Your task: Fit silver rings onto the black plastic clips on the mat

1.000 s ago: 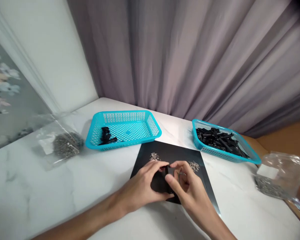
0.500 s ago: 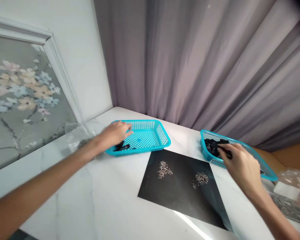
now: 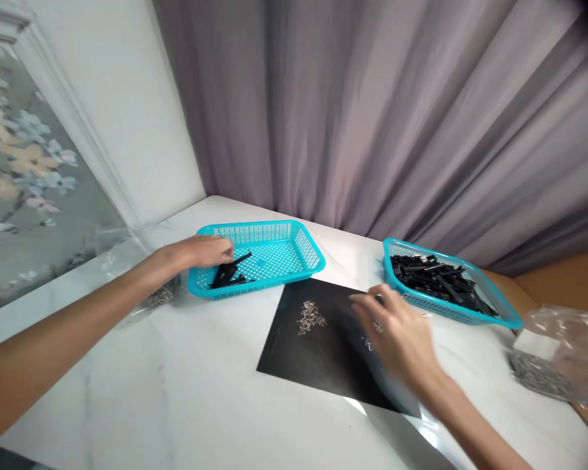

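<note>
My left hand (image 3: pixel 213 250) is lowered into the left turquoise basket (image 3: pixel 257 288), its fingers closed at a slim black plastic piece (image 3: pixel 241 259). More black pieces (image 3: pixel 221 277) lie below the fingertips. Over the black sheet (image 3: pixel 318 359), my right hand (image 3: pixel 396 329) is bent with its fingers curled. A dark bit shows between thumb and fingers, mostly hidden and slightly blurred. Beneath that hand lies a small heap of tiny shiny metal parts (image 3: pixel 369 343), partly covered. A second heap of metal parts (image 3: pixel 311 316) sits on the sheet's left half.
At the right stands another turquoise basket (image 3: pixel 451 312) full of black plastic pieces (image 3: pixel 438 277). A clear bag of small metal parts (image 3: pixel 541 372) lies at the right edge. Another clear bag (image 3: pixel 159 297) is behind my left forearm. A curtain (image 3: pixel 323 117) hangs behind the white table (image 3: pixel 127 391).
My right hand has left the right basket and moved left over the sheet. My left hand has dropped lower into the left basket, its fingers closing. The view has shifted slightly.
</note>
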The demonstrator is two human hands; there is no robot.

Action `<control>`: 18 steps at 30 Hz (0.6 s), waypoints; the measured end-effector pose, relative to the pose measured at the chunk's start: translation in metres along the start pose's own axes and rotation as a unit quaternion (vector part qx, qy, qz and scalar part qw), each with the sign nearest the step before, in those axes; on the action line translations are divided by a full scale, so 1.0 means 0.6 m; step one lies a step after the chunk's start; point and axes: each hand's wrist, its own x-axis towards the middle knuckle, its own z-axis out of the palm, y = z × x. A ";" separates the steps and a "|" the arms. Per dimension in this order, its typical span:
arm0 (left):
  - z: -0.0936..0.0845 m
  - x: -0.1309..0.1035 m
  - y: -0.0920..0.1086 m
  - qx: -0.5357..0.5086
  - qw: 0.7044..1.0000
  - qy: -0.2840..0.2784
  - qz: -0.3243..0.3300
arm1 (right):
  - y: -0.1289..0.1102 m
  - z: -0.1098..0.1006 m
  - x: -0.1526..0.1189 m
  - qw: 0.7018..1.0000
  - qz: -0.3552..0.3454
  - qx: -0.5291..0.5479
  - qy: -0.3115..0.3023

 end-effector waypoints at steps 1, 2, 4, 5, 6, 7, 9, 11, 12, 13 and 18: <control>0.002 0.001 0.001 -0.002 1.000 -0.003 0.003 | -0.027 0.004 -0.005 0.997 -0.051 0.046 -0.028; 0.004 0.002 0.003 -0.005 1.000 -0.005 0.008 | -0.049 0.009 -0.010 0.993 -0.074 0.080 -0.048; 0.008 0.006 0.005 -0.014 1.000 -0.013 0.017 | -0.081 0.018 -0.018 0.983 -0.107 0.125 -0.081; 0.010 0.009 0.006 -0.020 0.999 -0.017 0.022 | -0.091 0.021 -0.021 0.979 -0.120 0.136 -0.089; 0.012 0.011 0.006 -0.026 0.999 -0.021 0.027 | -0.098 0.024 -0.024 0.977 -0.131 0.140 -0.094; 0.013 0.013 0.007 -0.032 0.999 -0.023 0.030 | -0.102 0.026 -0.026 0.976 -0.138 0.142 -0.095; 0.014 0.015 0.008 -0.040 0.999 -0.019 0.030 | -0.107 0.029 -0.028 0.977 -0.133 0.147 -0.082; 0.010 0.012 0.009 -0.044 0.999 -0.007 0.021 | -0.109 0.031 -0.028 0.977 -0.121 0.165 -0.057; 0.006 0.008 0.008 -0.046 0.999 -0.001 0.015 | -0.110 0.032 -0.028 0.976 -0.120 0.176 -0.043; 0.001 0.002 0.007 -0.046 0.999 0.007 0.006 | -0.110 0.032 -0.027 0.974 -0.123 0.186 -0.031; -0.036 -0.051 0.012 -0.037 0.996 0.076 -0.025 | -0.094 0.027 -0.026 0.970 -0.082 0.226 -0.021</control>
